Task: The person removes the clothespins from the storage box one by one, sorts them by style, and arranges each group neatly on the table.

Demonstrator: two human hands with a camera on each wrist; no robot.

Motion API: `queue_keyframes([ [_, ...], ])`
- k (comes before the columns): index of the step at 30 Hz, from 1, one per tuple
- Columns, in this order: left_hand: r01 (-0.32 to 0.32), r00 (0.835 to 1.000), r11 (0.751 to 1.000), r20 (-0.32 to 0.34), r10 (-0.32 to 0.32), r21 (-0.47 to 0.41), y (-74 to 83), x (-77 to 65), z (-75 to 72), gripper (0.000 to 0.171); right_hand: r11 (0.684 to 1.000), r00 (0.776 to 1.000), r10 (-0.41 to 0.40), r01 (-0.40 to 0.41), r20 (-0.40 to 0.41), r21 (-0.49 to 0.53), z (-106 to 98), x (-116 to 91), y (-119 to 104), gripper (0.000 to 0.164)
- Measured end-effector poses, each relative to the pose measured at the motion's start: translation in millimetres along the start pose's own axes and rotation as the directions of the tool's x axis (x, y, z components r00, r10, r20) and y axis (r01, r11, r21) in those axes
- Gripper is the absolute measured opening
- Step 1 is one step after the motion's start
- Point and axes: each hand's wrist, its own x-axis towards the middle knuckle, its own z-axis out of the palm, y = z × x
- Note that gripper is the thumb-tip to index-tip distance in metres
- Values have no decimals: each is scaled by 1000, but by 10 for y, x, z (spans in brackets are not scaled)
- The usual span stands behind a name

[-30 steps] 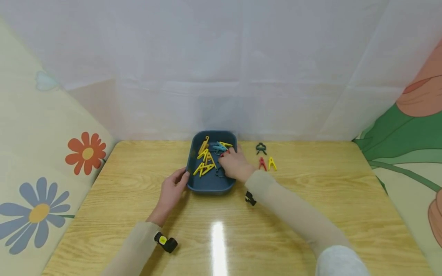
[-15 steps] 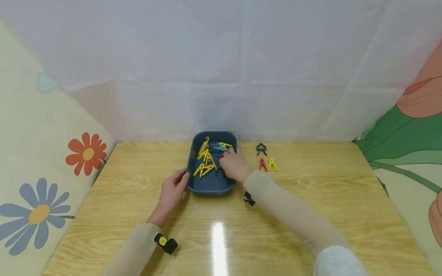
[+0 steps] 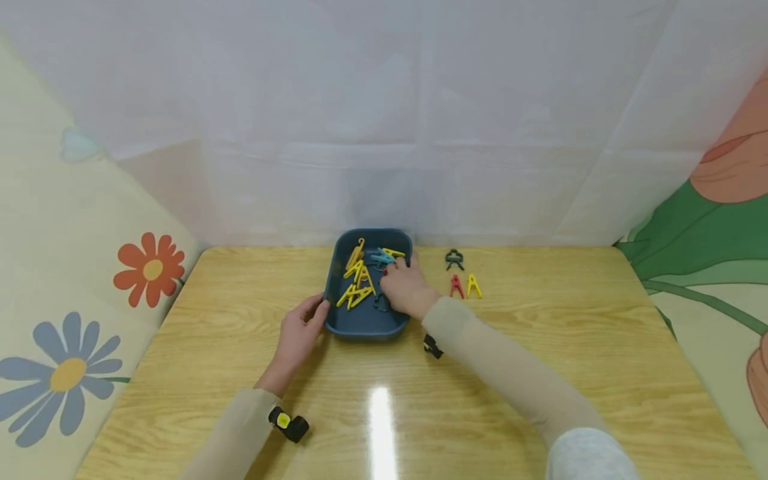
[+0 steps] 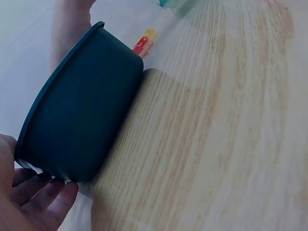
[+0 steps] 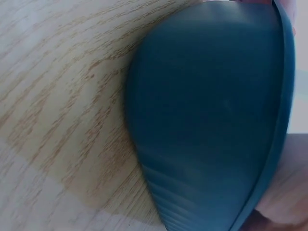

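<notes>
A dark blue basin (image 3: pixel 367 326) stands on the wooden table, holding several yellow clothespins (image 3: pixel 359 293), a light blue clothespin (image 3: pixel 382 256) and some dark clips. My left hand (image 3: pixel 299 330) holds its left side, thumb at the rim and fingers against the outer wall, as the left wrist view shows. My right hand (image 3: pixel 409 288) reaches over the right rim into the basin, fingers pointing down beside the light blue clothespin. A bit of red shows at its fingertips; I cannot tell whether it grips something. In the right wrist view the basin's wall hides the fingertips.
Right of the basin lie a dark green clip (image 3: pixel 454 259), a red clothespin (image 3: pixel 457 285) and a yellow clothespin (image 3: pixel 473 286), side by side on the table (image 3: pixel 540 313). A white sheet (image 3: pixel 384 120) hangs behind the table's far edge.
My right hand has shifted very slightly inside the basin, and less red shows at its fingertips. My left hand and the basin stay in place.
</notes>
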Motion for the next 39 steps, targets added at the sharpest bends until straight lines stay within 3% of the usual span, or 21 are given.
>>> queue_keyframes([
  [10,-4,1000,1000,-5,4,-11,-9,-5,22,43,1000,999,0,0,-40,1,-18,-37,16,34],
  [15,1,1000,1000,0,-1,-18,-11,-7,30,44,999,997,2,3,-82,52,-55,-89,73,36],
  [23,12,1000,1000,-7,-12,-13,-3,-10,29,44,987,983,12,17,-181,160,-168,-240,209,26],
  [31,20,1000,1000,-20,-20,3,2,-17,24,44,961,972,104,-44,-213,271,-248,-400,474,29],
  [39,18,999,1000,-28,-19,-9,5,-25,52,43,908,943,202,-78,-266,412,-118,-565,871,36],
])
